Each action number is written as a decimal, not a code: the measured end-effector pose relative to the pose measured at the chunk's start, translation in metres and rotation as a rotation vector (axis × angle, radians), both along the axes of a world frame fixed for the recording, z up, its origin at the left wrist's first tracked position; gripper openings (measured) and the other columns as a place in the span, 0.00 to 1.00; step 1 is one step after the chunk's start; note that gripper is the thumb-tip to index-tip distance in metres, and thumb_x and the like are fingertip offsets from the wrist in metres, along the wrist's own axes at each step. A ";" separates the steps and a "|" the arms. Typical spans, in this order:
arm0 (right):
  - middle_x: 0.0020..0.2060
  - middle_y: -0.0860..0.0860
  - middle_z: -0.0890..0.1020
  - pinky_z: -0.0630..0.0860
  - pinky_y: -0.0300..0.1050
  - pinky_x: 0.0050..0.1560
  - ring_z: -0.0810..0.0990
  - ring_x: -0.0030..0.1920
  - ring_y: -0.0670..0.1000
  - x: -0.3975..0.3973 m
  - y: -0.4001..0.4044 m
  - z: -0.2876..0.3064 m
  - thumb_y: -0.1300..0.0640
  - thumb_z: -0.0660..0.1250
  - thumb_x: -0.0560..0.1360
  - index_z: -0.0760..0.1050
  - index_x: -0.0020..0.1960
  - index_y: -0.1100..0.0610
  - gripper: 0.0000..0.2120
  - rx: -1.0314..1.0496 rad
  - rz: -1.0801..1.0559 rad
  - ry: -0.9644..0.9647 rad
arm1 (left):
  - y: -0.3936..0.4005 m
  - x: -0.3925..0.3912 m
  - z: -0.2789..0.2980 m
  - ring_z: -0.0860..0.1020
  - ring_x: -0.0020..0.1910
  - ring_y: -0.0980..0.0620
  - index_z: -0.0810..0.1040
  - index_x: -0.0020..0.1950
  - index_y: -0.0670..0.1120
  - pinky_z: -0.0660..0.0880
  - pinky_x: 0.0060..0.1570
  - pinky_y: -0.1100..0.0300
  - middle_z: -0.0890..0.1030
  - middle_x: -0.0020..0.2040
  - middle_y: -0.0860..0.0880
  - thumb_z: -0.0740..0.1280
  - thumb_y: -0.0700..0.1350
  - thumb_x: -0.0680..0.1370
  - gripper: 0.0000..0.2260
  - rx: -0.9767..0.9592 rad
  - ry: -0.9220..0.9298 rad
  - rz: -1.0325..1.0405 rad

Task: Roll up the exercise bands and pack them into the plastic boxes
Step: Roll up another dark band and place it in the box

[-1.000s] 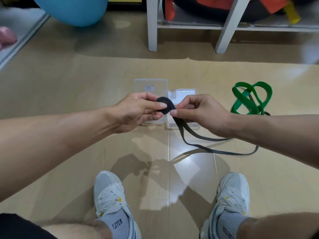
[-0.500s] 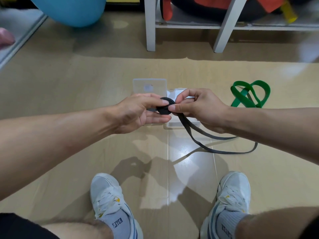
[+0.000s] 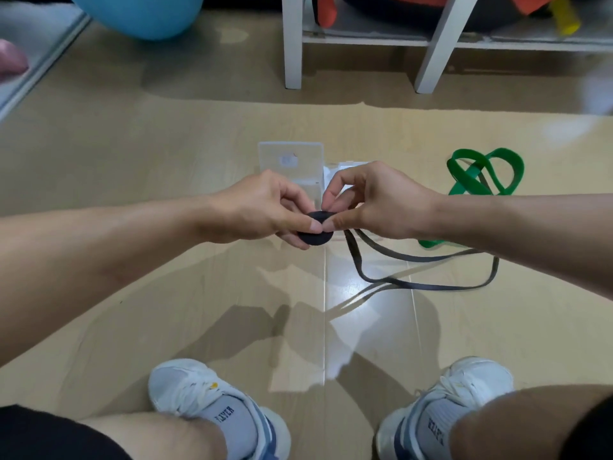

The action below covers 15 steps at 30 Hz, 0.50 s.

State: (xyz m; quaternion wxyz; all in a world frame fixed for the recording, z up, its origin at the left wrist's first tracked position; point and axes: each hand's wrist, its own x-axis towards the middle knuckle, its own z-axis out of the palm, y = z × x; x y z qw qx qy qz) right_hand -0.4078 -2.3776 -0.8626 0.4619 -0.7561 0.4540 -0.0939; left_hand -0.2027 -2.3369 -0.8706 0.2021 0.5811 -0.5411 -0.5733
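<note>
A black exercise band is partly wound into a flat coil (image 3: 316, 239) held in front of me above the floor. My left hand (image 3: 265, 210) pinches the coil from the left with thumb on top. My right hand (image 3: 371, 204) pinches it from the right with thumb and fingertips. The band's loose tail (image 3: 431, 287) trails down to the floor on the right in a long loop. Behind my hands lie clear plastic boxes (image 3: 290, 159), partly hidden. A green band (image 3: 484, 174) lies tangled on the floor at the right, partly behind my right forearm.
White shelf legs (image 3: 293, 44) stand at the back, with orange and black gear on the shelf. A blue ball (image 3: 142, 11) sits at the back left. My two white sneakers (image 3: 205, 403) are on the wooden floor near the bottom.
Both hands have lowered slightly and turned the coil flatter, winding on more band. The loose tail on the floor has shifted and shortened a little.
</note>
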 end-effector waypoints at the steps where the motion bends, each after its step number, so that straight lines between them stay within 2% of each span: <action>1: 0.41 0.50 0.88 0.75 0.37 0.39 0.84 0.38 0.46 0.000 -0.002 0.002 0.58 0.80 0.70 0.80 0.48 0.54 0.11 0.030 -0.008 -0.018 | 0.000 0.001 0.000 0.87 0.43 0.43 0.81 0.46 0.37 0.83 0.46 0.60 0.86 0.44 0.38 0.76 0.35 0.74 0.05 -0.001 0.024 0.026; 3: 0.41 0.50 0.88 0.78 0.43 0.42 0.86 0.41 0.49 0.001 -0.005 0.005 0.58 0.82 0.68 0.79 0.48 0.54 0.14 0.041 -0.003 -0.013 | 0.000 0.003 0.001 0.87 0.44 0.42 0.79 0.44 0.38 0.83 0.47 0.59 0.86 0.45 0.38 0.75 0.33 0.74 0.05 0.009 0.083 0.073; 5: 0.41 0.51 0.88 0.80 0.53 0.51 0.86 0.45 0.55 0.003 -0.006 0.006 0.57 0.83 0.66 0.79 0.48 0.55 0.15 0.033 0.011 -0.004 | 0.001 0.004 0.001 0.87 0.45 0.42 0.78 0.42 0.38 0.83 0.48 0.58 0.86 0.46 0.37 0.73 0.32 0.75 0.06 0.029 0.145 0.100; 7: 0.41 0.54 0.88 0.80 0.54 0.55 0.87 0.44 0.56 0.002 -0.005 0.005 0.58 0.83 0.66 0.79 0.48 0.57 0.16 0.058 -0.004 -0.040 | 0.003 0.004 0.001 0.87 0.47 0.41 0.76 0.42 0.39 0.83 0.49 0.57 0.86 0.49 0.35 0.72 0.32 0.76 0.06 0.051 0.204 0.110; 9: 0.41 0.55 0.88 0.80 0.50 0.52 0.87 0.43 0.54 0.000 -0.005 0.006 0.59 0.82 0.66 0.79 0.48 0.58 0.15 0.087 -0.039 -0.085 | 0.005 0.002 0.002 0.87 0.48 0.41 0.75 0.43 0.40 0.83 0.48 0.58 0.85 0.51 0.35 0.71 0.33 0.77 0.07 0.076 0.255 0.114; 11: 0.41 0.55 0.88 0.80 0.48 0.51 0.87 0.45 0.55 -0.001 -0.004 0.010 0.60 0.82 0.68 0.78 0.48 0.57 0.15 0.082 -0.043 -0.094 | 0.006 -0.002 0.005 0.87 0.48 0.42 0.76 0.46 0.39 0.83 0.47 0.59 0.85 0.51 0.34 0.70 0.32 0.77 0.05 0.085 0.236 0.085; 13: 0.39 0.53 0.88 0.79 0.45 0.46 0.86 0.41 0.53 0.000 0.000 0.012 0.59 0.81 0.68 0.75 0.48 0.56 0.17 0.034 0.026 -0.033 | 0.006 -0.006 0.007 0.87 0.47 0.43 0.77 0.51 0.38 0.83 0.47 0.60 0.85 0.49 0.35 0.70 0.31 0.78 0.06 0.079 0.136 0.034; 15: 0.37 0.51 0.86 0.76 0.41 0.39 0.83 0.35 0.48 0.001 0.005 0.012 0.57 0.82 0.68 0.72 0.45 0.53 0.18 -0.064 0.110 0.081 | 0.006 -0.010 0.009 0.87 0.46 0.42 0.78 0.52 0.38 0.83 0.47 0.57 0.85 0.45 0.38 0.72 0.31 0.76 0.07 0.057 -0.004 -0.043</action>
